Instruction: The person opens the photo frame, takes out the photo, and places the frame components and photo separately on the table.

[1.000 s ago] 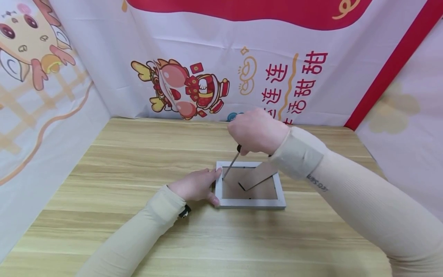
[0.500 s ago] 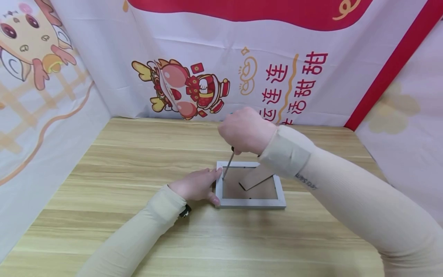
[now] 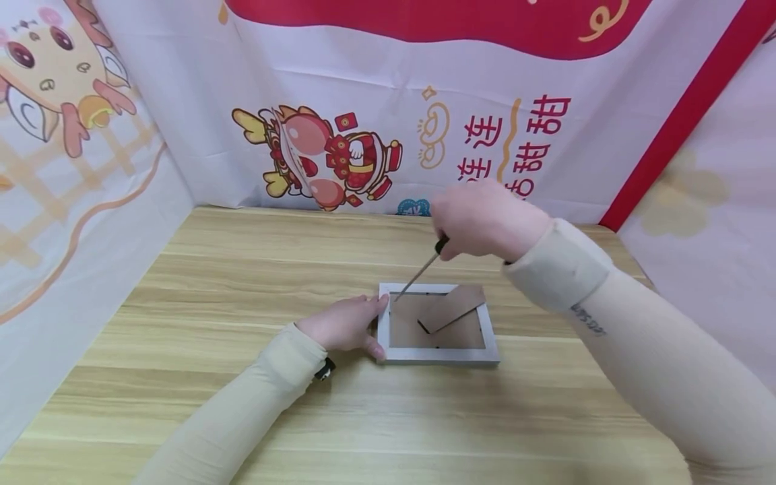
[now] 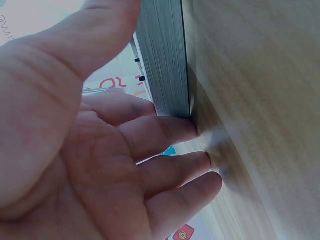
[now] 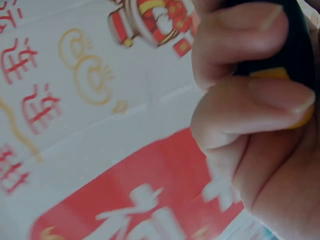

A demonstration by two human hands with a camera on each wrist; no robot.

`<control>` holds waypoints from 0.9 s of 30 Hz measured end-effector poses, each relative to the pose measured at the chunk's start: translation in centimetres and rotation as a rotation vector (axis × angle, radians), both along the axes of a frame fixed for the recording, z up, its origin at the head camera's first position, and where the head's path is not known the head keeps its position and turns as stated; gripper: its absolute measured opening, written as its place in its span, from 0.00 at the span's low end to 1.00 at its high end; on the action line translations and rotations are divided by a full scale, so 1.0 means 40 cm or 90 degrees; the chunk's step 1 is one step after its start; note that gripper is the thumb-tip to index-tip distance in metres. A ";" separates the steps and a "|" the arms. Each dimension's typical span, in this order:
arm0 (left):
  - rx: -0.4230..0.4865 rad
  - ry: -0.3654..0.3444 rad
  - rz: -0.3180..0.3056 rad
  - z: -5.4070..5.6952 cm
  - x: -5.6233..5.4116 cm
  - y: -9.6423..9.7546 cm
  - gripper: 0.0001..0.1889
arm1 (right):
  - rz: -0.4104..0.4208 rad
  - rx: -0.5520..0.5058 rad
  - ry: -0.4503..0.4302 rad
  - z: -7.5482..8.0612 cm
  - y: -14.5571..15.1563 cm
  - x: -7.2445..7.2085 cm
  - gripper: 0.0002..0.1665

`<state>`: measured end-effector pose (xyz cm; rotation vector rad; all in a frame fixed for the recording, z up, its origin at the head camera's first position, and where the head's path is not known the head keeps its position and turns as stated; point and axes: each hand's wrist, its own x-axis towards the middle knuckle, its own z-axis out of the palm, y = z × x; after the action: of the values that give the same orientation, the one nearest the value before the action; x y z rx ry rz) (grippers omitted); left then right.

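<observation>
A silver-edged picture frame (image 3: 439, 356) lies back up on the wooden table, its brown backing board (image 3: 461, 337) and slanting stand flap (image 3: 451, 308) showing. My left hand (image 3: 345, 325) grips the frame's left end, thumb at the near corner and fingers along the left side. In the left wrist view, fingers (image 4: 165, 132) bear against the frame's edge (image 4: 162, 55). My right hand (image 3: 485, 219) holds a screwdriver (image 3: 418, 273) above the frame. Its thin shaft slopes down to the backing's upper left corner; whether the tip touches cannot be told. Fingers curl round its black and yellow handle (image 5: 270, 73).
Small dark tabs (image 3: 438, 347) sit along the frame's inner edge. The wood-grain table (image 3: 254, 269) spreads around it. A printed white and red cloth (image 3: 364, 60) hangs behind the table, with more cloth at both sides.
My right hand shifted left, then swung back right, so the screwdriver leans more. Its tip moved slightly up from the frame's left inner edge. My left hand and the frame stayed put.
</observation>
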<state>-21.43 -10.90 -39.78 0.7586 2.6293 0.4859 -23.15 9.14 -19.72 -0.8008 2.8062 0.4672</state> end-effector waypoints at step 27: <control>0.000 0.034 -0.032 -0.004 -0.001 -0.003 0.57 | -0.251 -0.404 -0.026 -0.397 0.595 -0.009 0.17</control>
<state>-21.45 -11.02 -39.96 0.8473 2.6518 0.4580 -23.50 32.94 -35.61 -0.3081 2.9776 -0.5157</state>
